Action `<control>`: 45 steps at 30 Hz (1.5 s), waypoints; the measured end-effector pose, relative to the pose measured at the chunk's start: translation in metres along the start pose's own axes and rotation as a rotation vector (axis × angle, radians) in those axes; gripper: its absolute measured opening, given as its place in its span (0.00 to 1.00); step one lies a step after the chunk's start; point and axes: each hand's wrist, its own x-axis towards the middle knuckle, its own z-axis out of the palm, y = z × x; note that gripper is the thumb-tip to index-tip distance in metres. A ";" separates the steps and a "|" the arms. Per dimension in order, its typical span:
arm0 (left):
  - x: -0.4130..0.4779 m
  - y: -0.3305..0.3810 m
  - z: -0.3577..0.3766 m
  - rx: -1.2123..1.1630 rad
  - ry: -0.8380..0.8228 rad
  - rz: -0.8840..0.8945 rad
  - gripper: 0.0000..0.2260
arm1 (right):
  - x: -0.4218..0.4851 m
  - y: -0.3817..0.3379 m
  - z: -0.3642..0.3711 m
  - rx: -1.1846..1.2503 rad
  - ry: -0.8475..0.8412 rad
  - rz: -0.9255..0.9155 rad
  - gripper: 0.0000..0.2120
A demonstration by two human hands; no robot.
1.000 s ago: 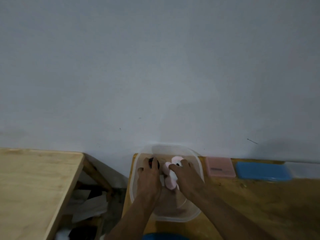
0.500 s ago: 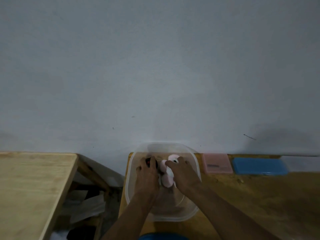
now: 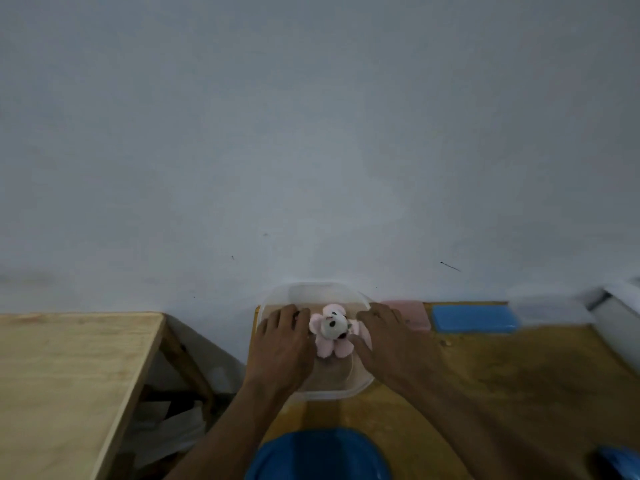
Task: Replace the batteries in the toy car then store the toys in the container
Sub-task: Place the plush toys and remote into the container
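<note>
Hands (image 3: 282, 344) parted, plush mouse (image 3: 333, 330) uncovered

Clear, round-cornered plastic container (image 3: 313, 393): upright on wooden surface (image 3: 485, 393), far rim against wall, lid off. Small pink-and-white plush toy animal (image 3: 333, 330): inside container, face up, black eyes visible, pink limbs splayed toward near side. Dark object at left inner wall (image 3: 296, 315): mostly hidden, not identifiable.

Both forearms (image 3: 221, 427) are bare, with no sleeves showing.
</note>
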 end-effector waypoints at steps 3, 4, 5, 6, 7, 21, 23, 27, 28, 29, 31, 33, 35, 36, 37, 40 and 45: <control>-0.019 0.017 -0.012 0.028 0.050 0.048 0.15 | -0.030 0.009 -0.012 -0.065 0.045 0.014 0.18; -0.027 0.025 -0.015 0.027 0.064 0.047 0.17 | -0.040 0.012 -0.013 -0.064 0.043 0.025 0.18; -0.034 0.034 -0.018 0.026 0.075 0.041 0.18 | -0.048 0.017 -0.012 -0.055 0.042 0.033 0.18; -0.041 0.044 -0.021 0.025 0.082 0.037 0.19 | -0.057 0.022 -0.012 -0.047 0.045 0.037 0.18; -0.047 0.054 -0.022 0.022 0.087 0.035 0.20 | -0.065 0.028 -0.012 -0.039 0.048 0.040 0.17; -0.163 0.265 0.022 -0.119 -0.164 -0.150 0.21 | -0.225 0.171 0.003 0.083 -0.093 0.027 0.21; -0.179 0.283 0.029 -0.147 -0.199 -0.159 0.23 | -0.243 0.183 0.008 0.103 -0.181 0.074 0.23; -0.201 0.299 0.043 -0.163 -0.292 -0.209 0.27 | -0.268 0.188 0.019 0.116 -0.202 0.067 0.26; -0.205 0.301 0.047 -0.145 -0.304 -0.217 0.27 | -0.272 0.187 0.021 0.106 -0.199 0.068 0.28; -0.208 0.303 0.050 -0.126 -0.309 -0.223 0.28 | -0.275 0.187 0.023 0.100 -0.210 0.080 0.29; -0.212 0.306 0.055 -0.115 -0.297 -0.237 0.28 | -0.277 0.186 0.027 0.102 -0.232 0.092 0.31; -0.213 0.306 0.057 -0.138 -0.266 -0.244 0.29 | -0.276 0.184 0.027 0.124 -0.253 0.092 0.32; -0.214 0.308 0.057 -0.147 -0.266 -0.255 0.30 | -0.272 0.184 0.026 0.153 -0.273 0.112 0.34; -0.215 0.309 0.057 -0.151 -0.284 -0.281 0.30 | -0.270 0.184 0.025 0.167 -0.291 0.129 0.34; -0.216 0.310 0.057 -0.159 -0.307 -0.325 0.30 | -0.268 0.184 0.025 0.176 -0.317 0.150 0.35; -0.218 0.313 0.055 -0.210 -0.350 -0.462 0.30 | -0.264 0.185 0.028 0.156 -0.330 0.181 0.36; -0.216 0.313 0.058 -0.297 -0.339 -0.516 0.28 | -0.261 0.187 0.030 0.173 -0.350 0.199 0.36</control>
